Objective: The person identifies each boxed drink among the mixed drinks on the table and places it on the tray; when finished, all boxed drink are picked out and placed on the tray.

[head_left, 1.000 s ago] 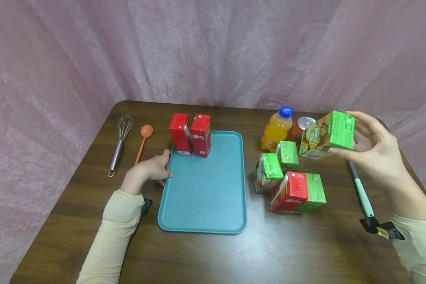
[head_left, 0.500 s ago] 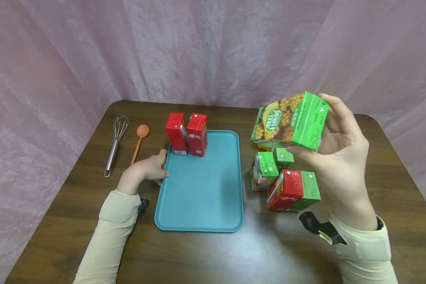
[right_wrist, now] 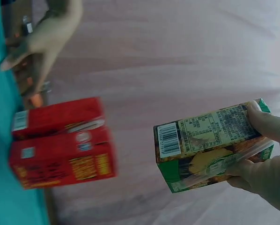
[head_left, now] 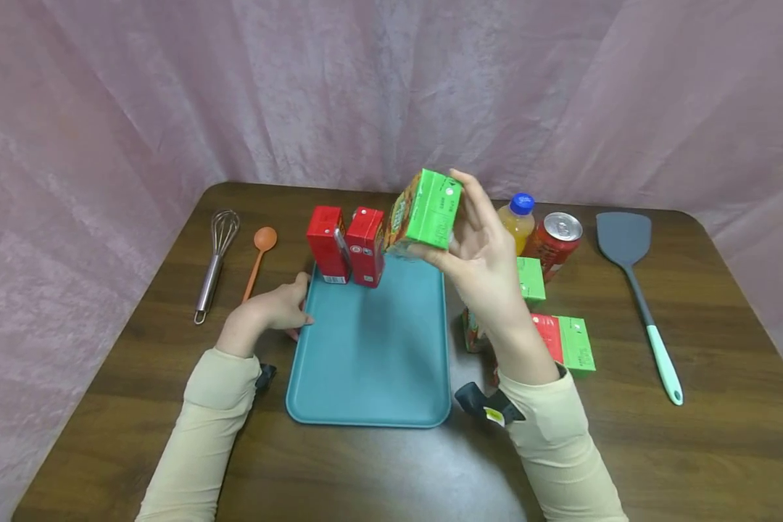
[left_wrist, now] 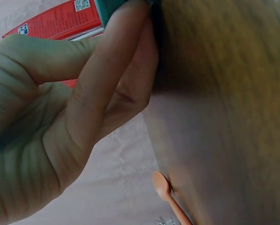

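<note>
My right hand [head_left: 481,250] grips the green carton [head_left: 427,212] by its likely firmer end, my left hand [head_left: 272,308] the tray's [head_left: 373,370] left edge.

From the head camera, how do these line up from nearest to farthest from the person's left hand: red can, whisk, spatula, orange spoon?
1. Orange spoon: right beside the left hand.
2. Whisk: on the far left.
3. Red can: right, beyond the tray.
4. Spatula: on the far right.
</note>
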The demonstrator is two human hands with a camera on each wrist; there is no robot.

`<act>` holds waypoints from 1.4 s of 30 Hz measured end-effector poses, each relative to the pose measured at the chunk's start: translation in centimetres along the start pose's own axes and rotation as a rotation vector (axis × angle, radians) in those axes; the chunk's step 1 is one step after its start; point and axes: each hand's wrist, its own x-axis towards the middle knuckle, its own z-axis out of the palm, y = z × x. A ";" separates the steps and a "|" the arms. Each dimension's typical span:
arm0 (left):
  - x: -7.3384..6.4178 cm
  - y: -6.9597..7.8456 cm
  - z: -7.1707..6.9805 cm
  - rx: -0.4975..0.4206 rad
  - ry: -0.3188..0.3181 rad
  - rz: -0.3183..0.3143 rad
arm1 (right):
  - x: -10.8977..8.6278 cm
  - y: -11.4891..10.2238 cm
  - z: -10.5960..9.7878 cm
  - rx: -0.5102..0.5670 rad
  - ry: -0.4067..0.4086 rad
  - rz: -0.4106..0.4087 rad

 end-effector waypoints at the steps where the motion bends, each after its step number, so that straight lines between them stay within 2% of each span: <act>1: 0.0 0.1 0.0 -0.001 -0.002 -0.002 | 0.2 0.7 0.1 -0.011 0.005 0.024; 7: 0.0 0.5 0.0 0.004 -0.010 -0.014 | 0.9 4.5 0.7 -0.169 0.051 0.183; 13: 0.2 0.6 -0.1 -0.001 0.004 0.001 | 1.2 6.9 0.8 -0.298 0.058 0.332; 24: -0.2 0.7 -0.3 0.002 -0.001 -0.016 | 1.1 10.1 0.6 -0.400 0.075 0.479; 31: -0.3 0.8 -0.3 -0.005 0.001 -0.007 | 1.0 10.7 0.1 -0.515 0.077 0.597; 37: -0.2 0.6 -0.3 -0.003 0.000 -0.014 | 1.1 10.5 0.3 -0.497 0.044 0.685; 40: -0.1 0.4 -0.2 0.004 -0.002 -0.015 | 1.2 9.9 0.5 -0.508 0.055 0.687; 42: 0.0 0.3 -0.1 0.008 -0.002 -0.016 | 1.1 9.2 0.7 -0.530 0.057 0.651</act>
